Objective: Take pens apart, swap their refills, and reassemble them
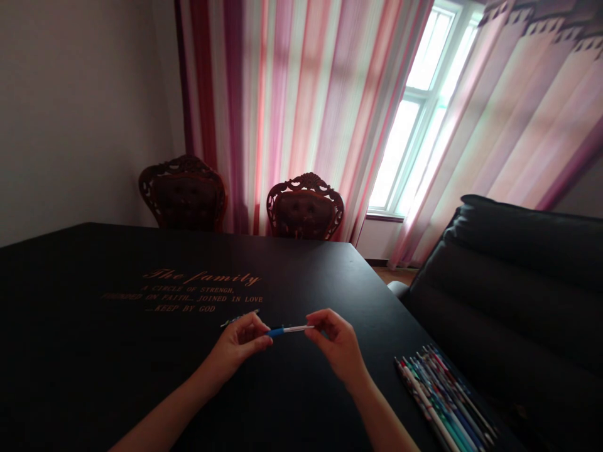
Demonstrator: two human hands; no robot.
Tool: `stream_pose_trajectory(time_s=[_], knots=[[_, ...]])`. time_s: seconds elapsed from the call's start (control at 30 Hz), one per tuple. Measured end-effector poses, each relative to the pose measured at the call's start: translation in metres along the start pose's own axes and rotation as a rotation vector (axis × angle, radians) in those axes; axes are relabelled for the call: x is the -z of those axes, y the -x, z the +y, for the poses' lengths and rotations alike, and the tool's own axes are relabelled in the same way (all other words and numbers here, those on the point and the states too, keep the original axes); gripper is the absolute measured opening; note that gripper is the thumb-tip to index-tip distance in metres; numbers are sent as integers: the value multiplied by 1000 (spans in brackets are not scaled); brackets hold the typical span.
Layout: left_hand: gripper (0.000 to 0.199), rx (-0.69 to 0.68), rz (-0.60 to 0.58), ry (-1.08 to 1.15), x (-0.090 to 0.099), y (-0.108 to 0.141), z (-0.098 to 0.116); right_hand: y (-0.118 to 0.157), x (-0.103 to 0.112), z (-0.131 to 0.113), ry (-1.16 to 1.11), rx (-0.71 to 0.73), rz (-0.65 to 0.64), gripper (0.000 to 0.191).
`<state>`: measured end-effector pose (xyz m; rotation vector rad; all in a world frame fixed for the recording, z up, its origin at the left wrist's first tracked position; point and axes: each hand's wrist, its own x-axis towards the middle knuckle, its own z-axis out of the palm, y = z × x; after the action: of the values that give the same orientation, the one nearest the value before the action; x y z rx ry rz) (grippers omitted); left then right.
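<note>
Above the black table, a blue and white pen (288,329) is stretched level between my two hands. My left hand (240,339) pinches its blue end between thumb and fingers. The thin white end meets the fingertips of my right hand (336,342), which are closed on it. Whether the pen is whole or in separate parts, I cannot tell. Just behind my left hand lies a dark, patterned pen-like item (255,311), mostly hidden by the fingers.
The black table (117,376) bears gold lettering (202,276). Several pens (443,395) lie side by side near its right edge. Two carved chairs (305,207) stand at the far side, before striped curtains (301,94). A black leather sofa (518,282) is on the right.
</note>
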<state>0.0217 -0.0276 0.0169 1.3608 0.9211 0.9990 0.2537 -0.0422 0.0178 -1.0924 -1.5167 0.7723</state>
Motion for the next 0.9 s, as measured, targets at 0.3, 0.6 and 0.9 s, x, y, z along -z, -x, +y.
stream_pose_trajectory(time_s=[0.3,0.6,0.9], knots=[[19,-31,-26,-14,-6,2,-4,-1,-5,3,-69,-108,-19,16],[23,-15,13,-10,-8,3,-9,2,-12,10,-151,-157,-52,16],[20,-9,-32,-37,-10,0,-21,3,-17,12,-276,-196,-88,19]])
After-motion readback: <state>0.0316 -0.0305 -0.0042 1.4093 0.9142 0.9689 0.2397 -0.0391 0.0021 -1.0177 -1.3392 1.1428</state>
